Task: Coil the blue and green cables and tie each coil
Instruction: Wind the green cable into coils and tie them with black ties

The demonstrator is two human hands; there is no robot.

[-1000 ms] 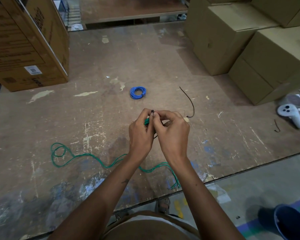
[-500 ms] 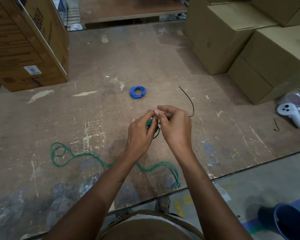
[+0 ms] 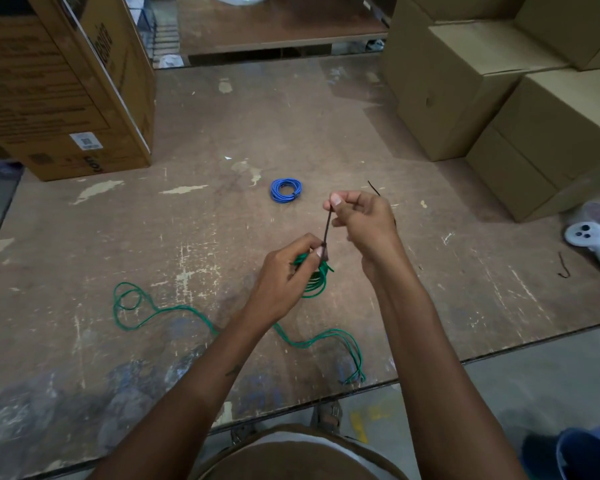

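Green cable coil [image 3: 314,280] is gripped in my left hand [image 3: 284,271] above the table [image 3: 84,237]; my right hand [image 3: 362,220] pinches a dark tie [image 3: 327,230], now pulled up and away. The blue coil [image 3: 285,190] lies beyond; box print is unreadable.

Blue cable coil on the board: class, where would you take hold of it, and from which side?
Pinch the blue cable coil across its ring from above. It lies flat and alone on the board, so every side is free; the open centre lets a finger hook inside the band.
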